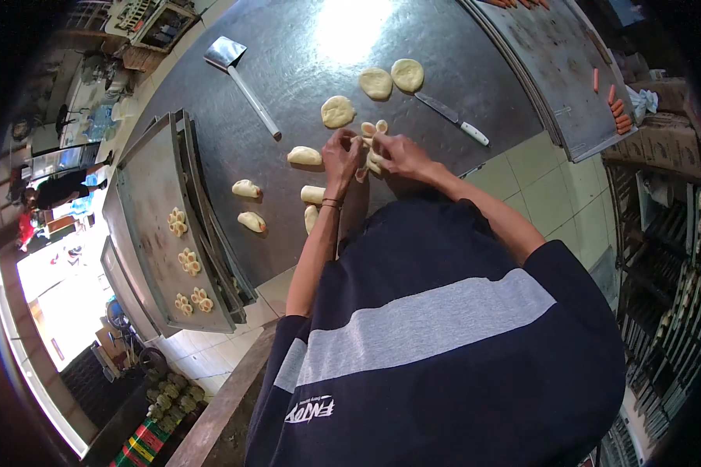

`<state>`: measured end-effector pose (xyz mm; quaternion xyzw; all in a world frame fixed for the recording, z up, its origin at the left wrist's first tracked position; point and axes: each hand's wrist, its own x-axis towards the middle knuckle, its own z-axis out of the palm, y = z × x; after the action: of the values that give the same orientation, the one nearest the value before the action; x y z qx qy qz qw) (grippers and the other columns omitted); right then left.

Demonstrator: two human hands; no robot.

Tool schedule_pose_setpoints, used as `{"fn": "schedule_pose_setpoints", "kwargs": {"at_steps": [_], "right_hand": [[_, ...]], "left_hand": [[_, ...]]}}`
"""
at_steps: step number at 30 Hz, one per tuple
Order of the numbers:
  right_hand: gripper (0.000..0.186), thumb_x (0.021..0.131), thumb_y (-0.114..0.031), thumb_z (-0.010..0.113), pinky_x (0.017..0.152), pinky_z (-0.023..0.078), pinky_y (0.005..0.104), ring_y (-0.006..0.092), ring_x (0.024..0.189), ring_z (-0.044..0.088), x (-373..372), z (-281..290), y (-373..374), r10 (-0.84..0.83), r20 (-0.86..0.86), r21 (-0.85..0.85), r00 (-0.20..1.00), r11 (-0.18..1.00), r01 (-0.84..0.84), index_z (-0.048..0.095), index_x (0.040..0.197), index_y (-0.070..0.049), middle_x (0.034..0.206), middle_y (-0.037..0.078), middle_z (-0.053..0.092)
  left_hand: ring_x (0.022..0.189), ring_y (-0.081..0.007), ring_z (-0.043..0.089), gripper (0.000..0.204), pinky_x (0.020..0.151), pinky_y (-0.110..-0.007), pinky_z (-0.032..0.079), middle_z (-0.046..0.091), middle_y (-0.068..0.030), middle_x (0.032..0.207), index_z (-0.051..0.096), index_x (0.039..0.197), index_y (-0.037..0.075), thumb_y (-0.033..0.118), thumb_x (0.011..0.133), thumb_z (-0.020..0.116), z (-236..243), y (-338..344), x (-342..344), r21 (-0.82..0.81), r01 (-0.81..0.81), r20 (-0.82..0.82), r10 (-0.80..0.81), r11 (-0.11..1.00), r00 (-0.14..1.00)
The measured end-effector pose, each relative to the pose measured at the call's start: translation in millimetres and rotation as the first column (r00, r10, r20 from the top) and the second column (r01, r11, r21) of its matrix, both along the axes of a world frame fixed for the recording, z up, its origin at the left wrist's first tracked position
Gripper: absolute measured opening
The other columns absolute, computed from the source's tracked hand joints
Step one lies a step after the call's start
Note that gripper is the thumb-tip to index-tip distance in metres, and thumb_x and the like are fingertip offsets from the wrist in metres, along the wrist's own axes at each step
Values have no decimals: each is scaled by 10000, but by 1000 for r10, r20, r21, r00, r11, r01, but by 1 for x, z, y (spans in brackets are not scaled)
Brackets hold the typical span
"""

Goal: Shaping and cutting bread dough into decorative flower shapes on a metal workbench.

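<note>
On the metal table, a flower-shaped piece of dough (368, 129) with rounded petals lies between my two hands. My left hand (340, 161) pinches its left side, fingers closed. From the other side my right hand (401, 157) has its fingers curled onto the petals; the fingertips partly cover the dough. Left of my left hand sit several filled dough rolls (304, 156), some showing orange sausage at an end. Three flat dough rounds (337, 112) lie beyond my hands. A knife (453, 117) with a white handle rests at the far right of them.
A long-handled metal scraper (249, 93) lies on the table (288, 47) at the far left. Stacked trays at the left edge include a baking tray (144, 202) with several dough flowers (188, 262). At the right, another tray (553, 70) carries orange sausages (621, 117).
</note>
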<state>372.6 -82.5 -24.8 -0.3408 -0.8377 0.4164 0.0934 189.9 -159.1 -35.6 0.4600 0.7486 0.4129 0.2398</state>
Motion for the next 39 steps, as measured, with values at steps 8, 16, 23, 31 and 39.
{"fn": "schedule_pose_setpoints", "kwargs": {"at_steps": [8, 16, 23, 31, 39], "right_hand": [[186, 865, -138, 673, 736, 581, 419, 325, 814, 755, 7, -2, 38, -364, -199, -183, 910, 926, 330, 677, 976, 11, 848, 185, 734], [197, 890, -139, 674, 855, 553, 468, 384, 947, 719, 11, -24, 45, -316, -158, 27, 936, 946, 324, 707, 988, 29, 944, 226, 733], [417, 906, -225, 723, 784, 547, 518, 456, 933, 707, 9, 17, 11, -283, -11, -157, 959, 948, 278, 608, 1239, -3, 989, 282, 705], [307, 838, -134, 788, 686, 565, 421, 287, 770, 735, 8, 6, 3, -420, -146, -213, 896, 897, 386, 560, 1019, -35, 806, 141, 686], [395, 824, -163, 817, 736, 585, 453, 335, 834, 756, 0, -6, -2, -526, -21, -493, 850, 745, 449, 518, 1029, -5, 833, 179, 709]], "left_hand": [[772, -312, 668, 165, 736, -416, 539, 660, -155, 875, 689, 989, 1, 128, 894, 733, -1, 12, 6, 214, -26, -328, 97, 977, 940], [802, -412, 670, 397, 736, -507, 516, 659, -206, 858, 534, 1253, -31, 72, 897, 676, 28, 12, 17, 50, 36, -94, -31, 998, 995], [722, -391, 654, 434, 685, -492, 515, 638, -186, 754, 537, 1229, -22, 137, 889, 753, 22, -24, 21, -171, 149, -75, -164, 974, 984], [723, -227, 740, 193, 659, -352, 570, 745, -165, 871, 696, 946, -55, 111, 892, 778, 22, -30, 33, 8, -14, 121, 13, 1000, 993], [825, -204, 779, 298, 701, -309, 608, 772, -163, 925, 682, 1038, -80, 162, 905, 794, 24, -19, 45, -76, -156, 279, 171, 985, 945]]}}
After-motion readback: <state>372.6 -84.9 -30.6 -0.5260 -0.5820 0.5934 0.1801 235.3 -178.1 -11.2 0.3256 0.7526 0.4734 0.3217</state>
